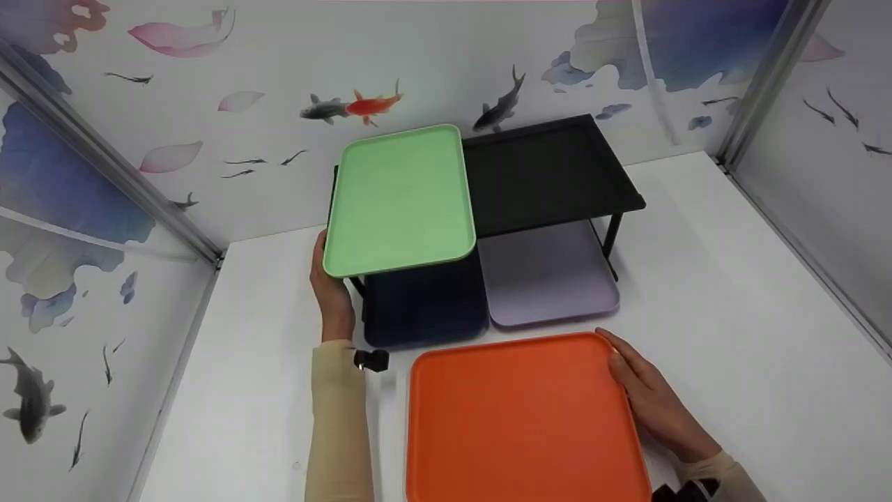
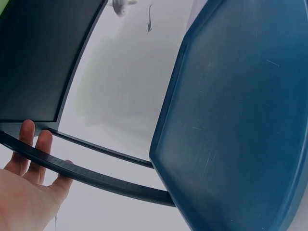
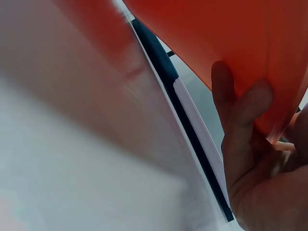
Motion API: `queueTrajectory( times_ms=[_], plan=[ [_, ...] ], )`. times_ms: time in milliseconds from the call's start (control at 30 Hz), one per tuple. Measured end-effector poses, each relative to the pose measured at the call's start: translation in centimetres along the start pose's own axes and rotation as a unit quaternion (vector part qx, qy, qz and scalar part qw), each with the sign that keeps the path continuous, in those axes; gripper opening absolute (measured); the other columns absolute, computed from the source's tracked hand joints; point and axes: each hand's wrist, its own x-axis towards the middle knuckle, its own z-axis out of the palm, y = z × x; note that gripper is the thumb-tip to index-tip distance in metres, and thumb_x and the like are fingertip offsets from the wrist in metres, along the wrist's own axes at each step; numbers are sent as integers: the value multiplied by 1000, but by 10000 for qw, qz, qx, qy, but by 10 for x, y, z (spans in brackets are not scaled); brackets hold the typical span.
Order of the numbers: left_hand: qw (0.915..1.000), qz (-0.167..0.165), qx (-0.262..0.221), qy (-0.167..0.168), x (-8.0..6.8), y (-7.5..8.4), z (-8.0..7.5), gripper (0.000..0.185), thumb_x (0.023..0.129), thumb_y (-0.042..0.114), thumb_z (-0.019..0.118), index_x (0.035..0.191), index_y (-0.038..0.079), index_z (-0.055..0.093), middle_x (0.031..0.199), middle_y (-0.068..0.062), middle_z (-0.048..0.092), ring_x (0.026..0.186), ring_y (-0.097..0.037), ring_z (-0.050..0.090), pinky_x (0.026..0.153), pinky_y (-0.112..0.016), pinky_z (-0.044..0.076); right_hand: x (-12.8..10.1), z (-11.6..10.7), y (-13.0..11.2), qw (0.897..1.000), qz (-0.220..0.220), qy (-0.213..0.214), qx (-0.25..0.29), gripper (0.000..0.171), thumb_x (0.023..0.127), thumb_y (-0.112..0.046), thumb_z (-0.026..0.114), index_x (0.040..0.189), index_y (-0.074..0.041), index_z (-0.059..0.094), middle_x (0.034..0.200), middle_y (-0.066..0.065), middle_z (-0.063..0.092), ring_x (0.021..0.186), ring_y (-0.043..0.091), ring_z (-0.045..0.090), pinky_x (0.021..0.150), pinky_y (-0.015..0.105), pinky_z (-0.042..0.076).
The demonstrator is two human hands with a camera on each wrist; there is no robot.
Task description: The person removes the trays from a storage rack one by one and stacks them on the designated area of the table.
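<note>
The orange tray, empty and nearest the viewer above the white surface, could slip and tilt, since the right hand grips only one corner, fingers curled beneath. The black rack holds empty green, navy and lilac trays. The left hand, fingers straight, steadies its frame.

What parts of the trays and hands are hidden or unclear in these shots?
- Head view: left hand fingers hidden behind the pale green plastic tray.
- Head view: dark blue plastic tray mostly covered by the green tray.
- Head view: orange plastic tray cut off by the bottom edge.
- Right wrist view: table blurred; right hand partly out of frame.
</note>
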Motion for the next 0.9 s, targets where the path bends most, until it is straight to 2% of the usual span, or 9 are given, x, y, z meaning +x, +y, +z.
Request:
queueTrajectory(
  times_ms=[100, 200, 267, 333, 500, 567, 700, 900],
  plan=[
    [10000, -34, -63, 3, 0, 1, 1, 47, 113, 40, 30, 143, 16, 57, 134, -1, 62, 122, -14, 55, 110, -33, 38, 1, -1, 1, 9998, 30, -3, 192, 58, 112, -38, 39, 163, -16, 24, 149, 22, 47, 116, 16, 63, 93, 31, 53],
    [10000, -22, -44, 15, 0, 2, 1, 47, 113, 39, 29, 144, 16, 57, 135, -1, 62, 124, -14, 55, 111, -33, 38, 2, -2, 2, 9998, 42, 21, 202, 60, 111, -39, 42, 163, -14, 24, 124, 23, 62, 98, 22, 70, 81, 36, 58],
    [10000, -18, -13, 35, 0, 2, 1, 47, 113, 38, 29, 145, 16, 56, 135, -1, 61, 123, -14, 55, 111, -33, 38, 2, -3, 2, 9998, 65, 80, 159, 60, 110, -39, 44, 162, -13, 26, 108, 21, 67, 88, 23, 71, 76, 37, 59],
    [10000, -10, 15, 85, -1, 1, 1, 46, 114, 37, 30, 146, 15, 55, 136, 0, 61, 122, -14, 55, 110, -32, 38, 2, -3, 1, 9998, 100, 146, 135, 60, 110, -39, 45, 161, -12, 27, 99, 18, 69, 83, 23, 71, 72, 37, 59],
    [10000, 23, 50, 68, 0, -1, 1, 46, 114, 35, 30, 146, 15, 55, 135, 0, 62, 119, -14, 55, 107, -32, 39, 2, -3, 0, 9986, 257, 436, 173, 59, 109, -39, 49, 159, -12, 34, 122, 18, 69, 96, 20, 71, 79, 35, 59],
    [10000, 38, 54, 32, 0, 0, 1, 46, 114, 35, 29, 145, 15, 55, 134, -1, 62, 120, -15, 55, 108, -32, 39, 3, -3, 0, 9979, 308, 527, 213, 58, 109, -40, 48, 158, -11, 36, 126, 17, 68, 99, 19, 71, 81, 34, 58],
    [10000, 5, 77, 46, 0, 0, 1, 45, 114, 36, 29, 144, 16, 56, 133, 0, 62, 118, -14, 55, 106, -32, 40, 3, -2, 0, 9967, 421, 601, 360, 59, 109, -44, 43, 156, -8, 38, 128, 16, 66, 103, 18, 71, 84, 35, 59],
    [9999, -20, 106, -3, -1, 1, 1, 46, 113, 39, 31, 143, 16, 57, 129, -1, 62, 113, -14, 54, 104, -32, 40, 3, -1, 0, 9951, 438, 734, 495, 61, 109, -48, 39, 152, -4, 43, 122, 14, 65, 104, 19, 71, 84, 34, 59]
  ],
)
